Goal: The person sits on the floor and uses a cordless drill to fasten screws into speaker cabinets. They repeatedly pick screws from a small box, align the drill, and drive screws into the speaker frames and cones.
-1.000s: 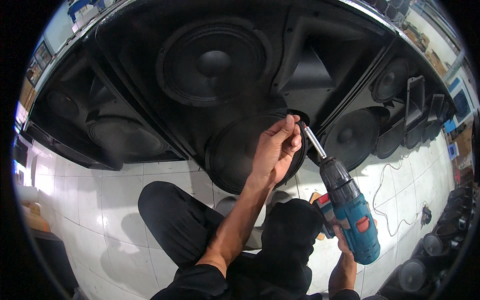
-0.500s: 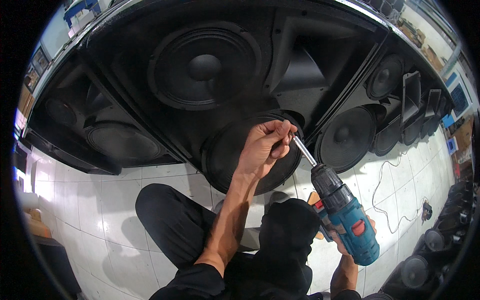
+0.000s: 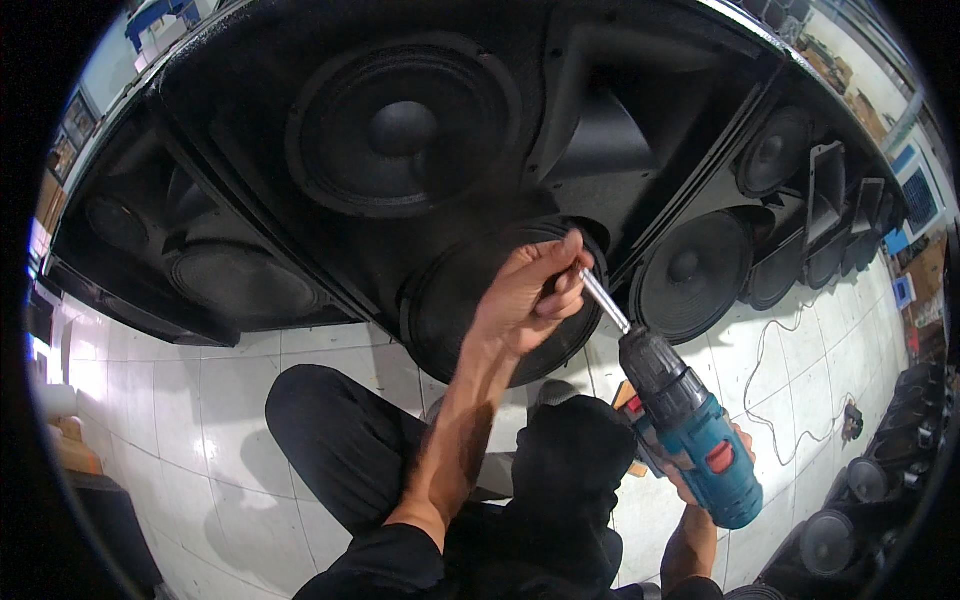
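Note:
My right hand (image 3: 681, 483) grips a teal and black cordless drill (image 3: 712, 450), its body tilted so that the chuck points up and left. A long silver bit holder (image 3: 606, 301) sticks out of the chuck. At the tip of that holder my left hand (image 3: 535, 290) is closed in a pinch; whatever lies between the thumb and fingers is too small to make out. Behind the left hand is a large round black speaker cone (image 3: 455, 315), low in a black speaker cabinet (image 3: 260, 180), partly hidden by the hand and forearm.
Higher in the same cabinet are another round speaker (image 3: 405, 130) and a flared horn (image 3: 600, 140). More cabinets with speakers (image 3: 693, 275) line both sides. A thin cable (image 3: 757, 385) lies on the white tiled floor (image 3: 240, 400). Loose speakers (image 3: 828, 540) stand at lower right.
Both hands stay at nearly the same place. My left thumb has shifted slightly upward at the holder's tip, and the drill has moved very little.

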{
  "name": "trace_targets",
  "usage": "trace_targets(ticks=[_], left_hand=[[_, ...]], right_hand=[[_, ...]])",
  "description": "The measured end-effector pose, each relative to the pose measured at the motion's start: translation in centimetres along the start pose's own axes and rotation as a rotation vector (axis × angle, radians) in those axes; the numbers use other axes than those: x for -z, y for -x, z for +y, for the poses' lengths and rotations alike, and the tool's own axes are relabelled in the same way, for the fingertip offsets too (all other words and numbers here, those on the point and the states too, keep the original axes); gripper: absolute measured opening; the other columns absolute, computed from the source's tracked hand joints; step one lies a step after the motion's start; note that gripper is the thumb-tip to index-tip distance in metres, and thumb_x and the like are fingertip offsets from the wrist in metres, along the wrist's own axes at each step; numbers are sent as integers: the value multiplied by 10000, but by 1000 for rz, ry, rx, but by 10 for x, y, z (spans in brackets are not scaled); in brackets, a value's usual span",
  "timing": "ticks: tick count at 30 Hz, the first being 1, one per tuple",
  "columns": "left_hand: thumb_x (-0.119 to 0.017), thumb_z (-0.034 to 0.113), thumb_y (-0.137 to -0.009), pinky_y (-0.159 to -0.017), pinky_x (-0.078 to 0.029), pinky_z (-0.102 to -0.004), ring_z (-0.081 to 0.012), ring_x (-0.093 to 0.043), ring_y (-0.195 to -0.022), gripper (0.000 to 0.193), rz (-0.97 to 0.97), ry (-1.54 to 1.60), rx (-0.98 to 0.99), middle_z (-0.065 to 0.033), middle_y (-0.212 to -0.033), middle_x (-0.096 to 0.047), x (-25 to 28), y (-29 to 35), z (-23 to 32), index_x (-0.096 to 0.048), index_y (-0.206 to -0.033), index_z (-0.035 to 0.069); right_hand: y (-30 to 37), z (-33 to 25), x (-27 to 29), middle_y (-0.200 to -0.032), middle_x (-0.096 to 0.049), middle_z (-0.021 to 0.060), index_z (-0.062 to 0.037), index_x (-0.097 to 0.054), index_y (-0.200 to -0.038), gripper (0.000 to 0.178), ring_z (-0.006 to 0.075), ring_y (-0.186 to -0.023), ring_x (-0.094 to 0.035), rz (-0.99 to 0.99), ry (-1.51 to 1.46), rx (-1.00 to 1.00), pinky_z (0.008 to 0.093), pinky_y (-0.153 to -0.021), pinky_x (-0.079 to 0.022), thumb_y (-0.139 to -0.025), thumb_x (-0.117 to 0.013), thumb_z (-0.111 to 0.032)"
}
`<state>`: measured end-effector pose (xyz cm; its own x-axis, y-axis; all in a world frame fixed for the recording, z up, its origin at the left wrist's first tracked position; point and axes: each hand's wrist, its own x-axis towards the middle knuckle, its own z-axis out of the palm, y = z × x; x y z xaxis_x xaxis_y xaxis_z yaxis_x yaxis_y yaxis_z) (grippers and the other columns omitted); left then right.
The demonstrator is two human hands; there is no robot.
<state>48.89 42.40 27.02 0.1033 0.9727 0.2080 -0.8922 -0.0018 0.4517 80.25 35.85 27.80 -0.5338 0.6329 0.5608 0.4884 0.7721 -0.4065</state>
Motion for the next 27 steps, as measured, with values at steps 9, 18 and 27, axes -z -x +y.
trace_targets(ticks=[9, 18, 27], left_hand=[[-573, 306, -994, -495, -261, -191, -20, -302, -529, 340, 379, 6, -245, 64, -688, -394, -35, -7, 8, -600, -1164, 14], [-581, 264, -989, -534, -309, -198, -23, -368, -543, 303, 340, -4, -273, 67, -690, -419, -31, -12, 15, -617, -1150, 10], [-567, 264, -996, -530, -351, -203, -23, -388, -533, 311, 365, -41, -281, 62, -688, -430, -31, -10, 16, -615, -1137, -9]], right_hand=[[-35, 0, -76, -784, -697, 7, -82, -679, -1011, 392, 158, -703, -672, 118, 13, 27, 256, -675, -522, -691, -864, -212], [-50, -10, -79, -787, -692, 4, -108, -653, -953, 321, 148, -631, -651, 6, 92, -52, 256, -584, -510, -742, -820, -281], [-24, 3, -94, -853, -707, 49, -65, -657, -1068, 405, 164, -716, -683, 11, -41, -104, 285, -664, -546, -730, -815, -222]])
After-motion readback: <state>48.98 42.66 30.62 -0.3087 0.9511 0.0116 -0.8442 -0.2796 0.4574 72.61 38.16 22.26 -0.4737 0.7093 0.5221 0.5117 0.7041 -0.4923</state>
